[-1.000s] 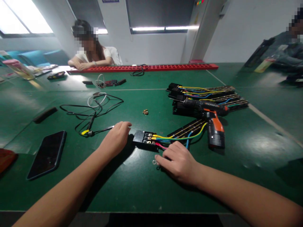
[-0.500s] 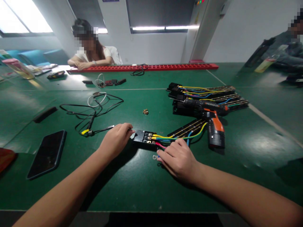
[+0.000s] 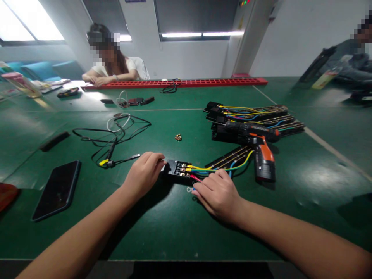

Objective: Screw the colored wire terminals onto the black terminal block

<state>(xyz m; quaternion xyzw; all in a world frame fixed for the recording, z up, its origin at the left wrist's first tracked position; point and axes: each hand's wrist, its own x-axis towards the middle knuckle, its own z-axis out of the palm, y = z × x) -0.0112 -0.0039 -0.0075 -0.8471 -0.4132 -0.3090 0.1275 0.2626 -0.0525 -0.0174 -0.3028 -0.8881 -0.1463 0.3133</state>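
A black terminal block [image 3: 172, 167] with brass screw points lies in front of me. Yellow, green and red wires run from its right side. My left hand [image 3: 146, 170] is closed on its left end, fingers bent and thumb near the edge. Beside the block's right end, my right hand [image 3: 217, 195] pinches a blue wire with a bare ring terminal [image 3: 189, 189] sticking out to the left. The red wire [image 3: 197, 178] passes just above these fingers. To the right, a black strip with brass bars [image 3: 229, 157] lies under the wires.
A black and orange cordless screwdriver [image 3: 263, 151] rests across more wired black blocks [image 3: 216, 131]. A small pile of screws [image 3: 178, 137] lies beyond the block. Left are a phone [image 3: 58, 190] and tangled cables [image 3: 116, 135]. A person sits behind a red rail [image 3: 203, 83].
My left fingers have shifted slightly and curled at the block's end. My right hand stays almost in place, with a little more of the ring terminal's blue end showing.
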